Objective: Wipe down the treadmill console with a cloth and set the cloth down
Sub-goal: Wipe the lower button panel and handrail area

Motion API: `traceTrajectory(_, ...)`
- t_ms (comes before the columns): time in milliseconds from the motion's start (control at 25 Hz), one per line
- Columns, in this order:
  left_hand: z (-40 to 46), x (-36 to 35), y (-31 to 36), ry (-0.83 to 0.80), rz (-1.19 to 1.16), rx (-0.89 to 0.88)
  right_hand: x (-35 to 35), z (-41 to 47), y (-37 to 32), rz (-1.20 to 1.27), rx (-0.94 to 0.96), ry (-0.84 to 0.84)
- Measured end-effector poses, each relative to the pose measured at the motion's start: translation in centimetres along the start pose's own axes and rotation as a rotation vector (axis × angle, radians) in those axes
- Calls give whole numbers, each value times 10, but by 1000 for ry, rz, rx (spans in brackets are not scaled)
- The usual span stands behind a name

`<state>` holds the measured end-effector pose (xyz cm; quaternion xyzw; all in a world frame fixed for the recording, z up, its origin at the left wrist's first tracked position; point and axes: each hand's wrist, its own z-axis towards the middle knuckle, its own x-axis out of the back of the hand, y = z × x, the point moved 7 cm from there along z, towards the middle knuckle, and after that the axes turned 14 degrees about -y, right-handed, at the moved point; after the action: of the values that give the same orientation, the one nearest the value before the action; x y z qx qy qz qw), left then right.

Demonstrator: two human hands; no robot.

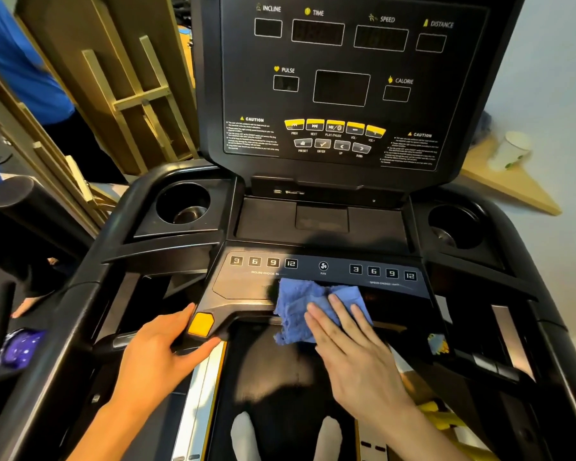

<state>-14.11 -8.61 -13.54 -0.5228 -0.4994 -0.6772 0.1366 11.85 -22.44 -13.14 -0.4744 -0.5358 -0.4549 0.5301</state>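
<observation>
Both hands worked low at the console. Left hand gripped the corner by the yellow button, fingers curled under the edge and thumb on top, steadying. Right hand lay flat on the blue cloth, fingers spread and pressing it onto the lower panel just beneath the fan key. To wipe well, I judged the palm should keep even pressure and sweep across the panel in overlapping passes, light over the number keys. The upper display and cup holders probably remained to be done.
</observation>
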Motion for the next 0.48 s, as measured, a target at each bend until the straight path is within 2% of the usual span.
traceTrajectory(480,2,-5,-4,-41,25,59,-8,-93,91,-49,-239,2)
